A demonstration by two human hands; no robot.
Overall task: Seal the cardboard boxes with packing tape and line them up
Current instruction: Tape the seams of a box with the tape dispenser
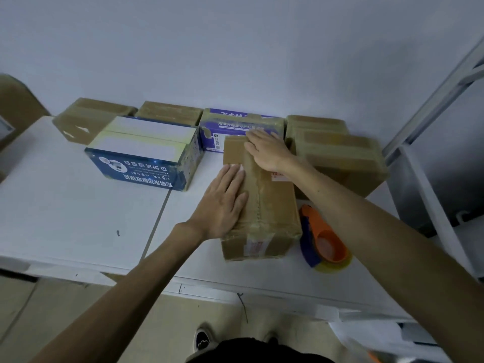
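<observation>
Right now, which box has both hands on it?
The plain brown box nearest the person, beside the orange tape dispenser: left hand and right hand lie flat on its taped top. The other boxes sit nearer the wall.

white chinese print ran upside down on the blue box (146,170) and across the purple box (209,127), too blurred to read, as were the brown box (275,205) labels (255,246).
</observation>
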